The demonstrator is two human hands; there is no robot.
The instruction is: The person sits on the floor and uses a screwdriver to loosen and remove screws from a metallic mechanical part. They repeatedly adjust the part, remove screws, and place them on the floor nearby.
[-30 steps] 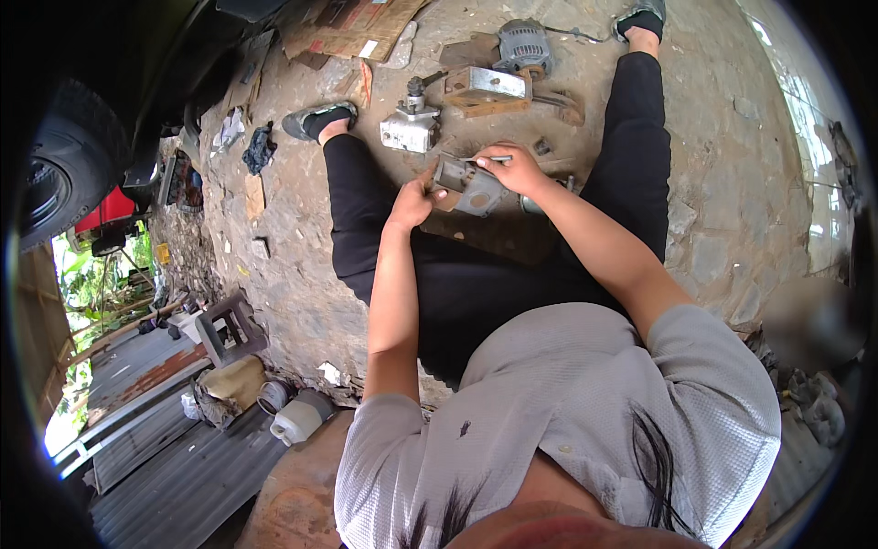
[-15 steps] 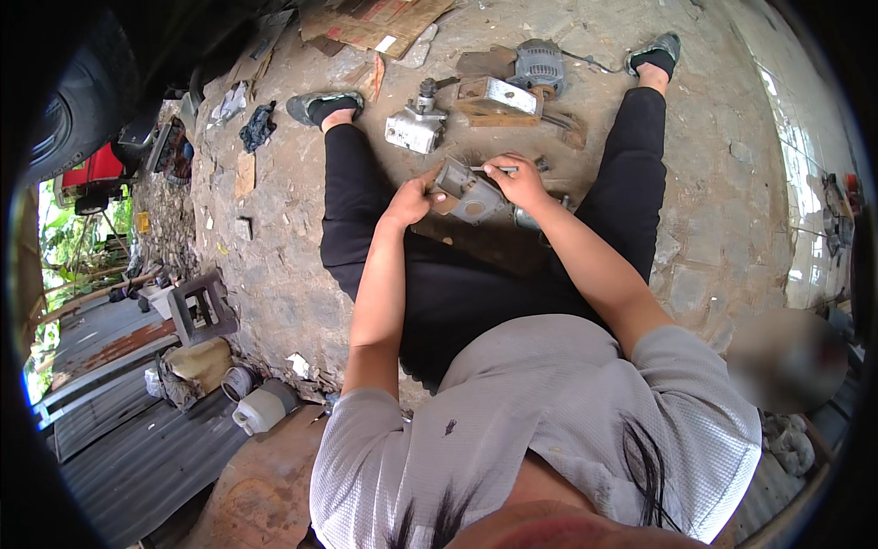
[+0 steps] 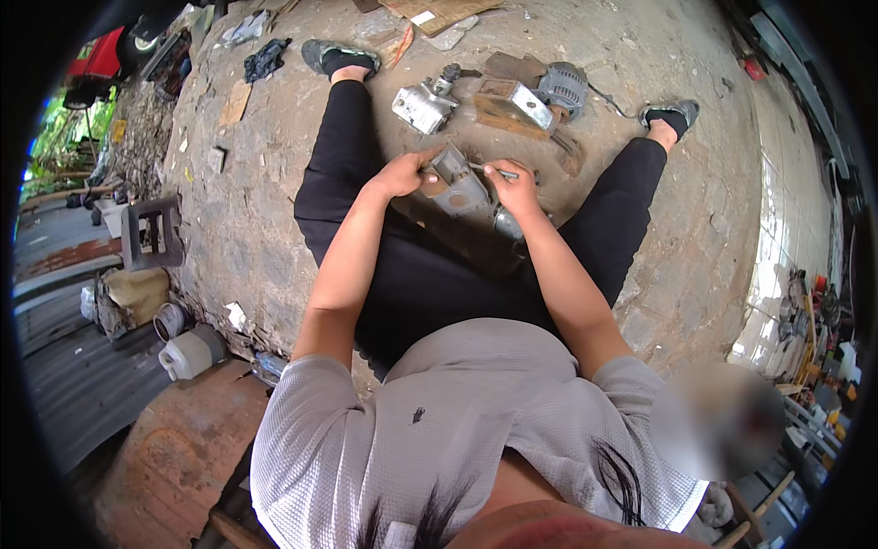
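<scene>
Gripping housing (image 3: 460, 196) in left fingers (image 3: 427, 158), rod (image 3: 508, 175) in right fingers (image 3: 504, 166), silver casting (image 3: 423, 110), motor (image 3: 562, 89) beyond

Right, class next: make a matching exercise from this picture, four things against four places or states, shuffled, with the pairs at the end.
1. Left hand
2. Right hand
3. Plastic jug
4. Slotted motor

A. Whitish, at the picture's lower left
B. Holding a thin rod
C. Grey, on the ground between the shoes
D. Gripping a grey metal housing

Pairs: 1-D, 2-B, 3-A, 4-C
</scene>
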